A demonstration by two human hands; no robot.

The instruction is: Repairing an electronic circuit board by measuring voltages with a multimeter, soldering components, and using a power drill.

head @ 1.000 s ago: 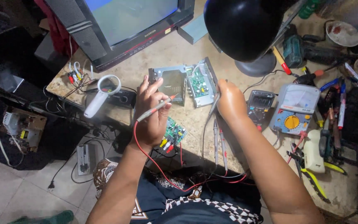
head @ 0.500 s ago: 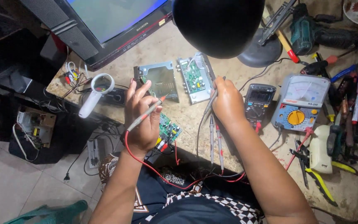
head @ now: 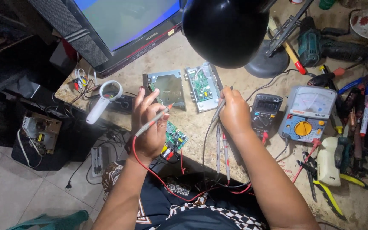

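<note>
My left hand (head: 148, 123) grips a grey test probe (head: 155, 120) with a red tip and a red lead, its tip aimed at an open metal case (head: 167, 87). My right hand (head: 234, 113) holds a second grey probe (head: 218, 111), its tip at the edge of a green circuit board in a metal frame (head: 202, 87). A small green circuit board (head: 174, 137) lies under my left wrist at the bench edge. Two more probes (head: 221, 147) lie on the bench below my right hand.
A black lamp shade (head: 224, 30) hangs over the bench. A television (head: 120, 25) stands at the back left. A white magnifier (head: 105, 100), a black digital multimeter (head: 265, 113), a blue analogue multimeter (head: 305, 113), a drill (head: 320, 44) and several hand tools (head: 354, 123) crowd the bench.
The view has shifted down and closer. Both hands keep their probes; my left hand's probe has swung toward the metal case, and my right hand has stayed beside the framed board.
</note>
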